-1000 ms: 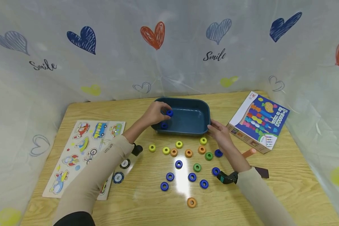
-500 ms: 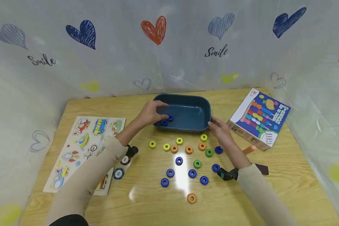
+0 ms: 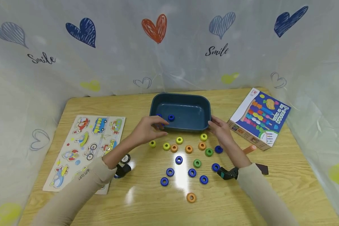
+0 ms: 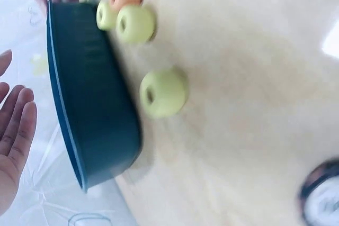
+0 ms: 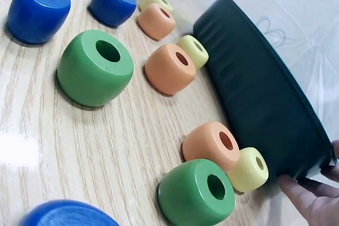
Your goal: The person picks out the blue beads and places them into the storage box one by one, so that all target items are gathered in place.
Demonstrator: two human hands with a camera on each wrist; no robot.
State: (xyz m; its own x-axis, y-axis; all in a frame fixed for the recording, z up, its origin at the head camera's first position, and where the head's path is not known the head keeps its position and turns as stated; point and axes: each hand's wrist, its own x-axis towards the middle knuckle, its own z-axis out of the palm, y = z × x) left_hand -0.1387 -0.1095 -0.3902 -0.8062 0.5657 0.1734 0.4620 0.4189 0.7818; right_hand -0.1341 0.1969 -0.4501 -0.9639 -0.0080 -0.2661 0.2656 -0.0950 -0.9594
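Observation:
A dark teal plastic tray stands near the back of the table, with blue beads at its left end. My left hand is over the tray's front left corner, thumb and fingers spread apart. In the left wrist view, the left hand's fingers are extended beside the tray's rim and hold nothing. My right hand grips the tray's right front corner. The right wrist view shows the right hand's fingers at that corner. Yellow beads, orange beads and green beads lie in front of the tray.
Several more blue beads lie nearer the front. A puzzle board lies at left, beside round black-and-white chips. A colourful toy box sits at right, with an orange stick and a dark flat piece near the right forearm.
My left hand has released a blue bead inside the tray, then drawn back toward the front left. My right hand has stayed at the tray's corner.

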